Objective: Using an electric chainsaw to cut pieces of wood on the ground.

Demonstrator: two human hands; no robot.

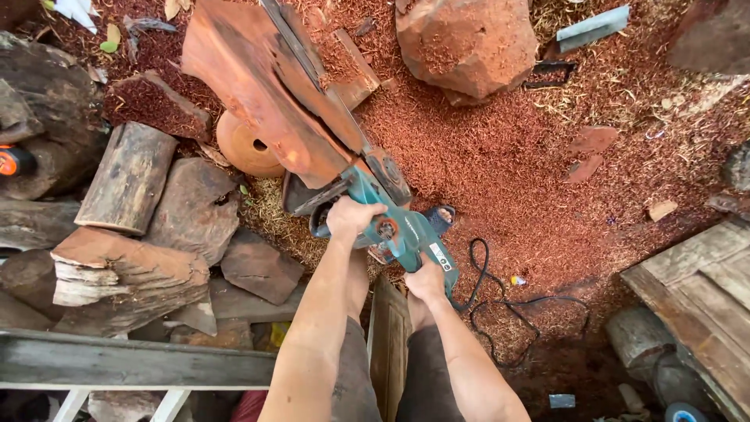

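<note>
With the left hand (pixel 353 217) clamped on the front handle and the right hand (pixel 426 283) on the rear grip of the teal electric chainsaw (pixel 402 233), its bar buried in the reddish wood slab (pixel 258 94), the bar could pinch and kick back, or the trailing black cord (pixel 500 305) could snag a foot.

Both bare arms reach forward — left hand (pixel 353 218) in a closed grip ahead, right hand (pixel 426 283) clenched nearer the body.

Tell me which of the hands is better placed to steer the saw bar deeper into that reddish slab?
Probably the left hand: it grips the front handle of the teal chainsaw, nearest the bar lying on the reddish wood slab. The right hand holds the rear grip, farther back by the black cord.
</note>
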